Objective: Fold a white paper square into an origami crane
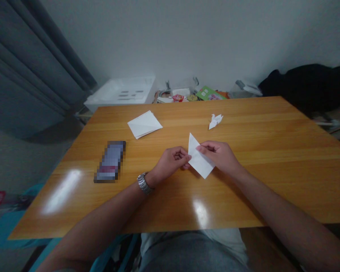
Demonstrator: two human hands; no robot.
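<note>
A folded sheet of white paper is held between my two hands, a little above the wooden table, its narrow point upward. My left hand, with a metal watch at the wrist, pinches the paper's left edge between thumb and fingers. On the upper right edge, my right hand grips it with the thumb on the front; its fingers are partly hidden behind the paper. Beyond the right hand sits a small white origami bird. Several white paper sheets lie stacked at the back left.
A phone, blurred out, lies on the table left of my left hand. Behind the far edge are a white plastic tray, a green booklet and small packets. Dark cloth is heaped at the right.
</note>
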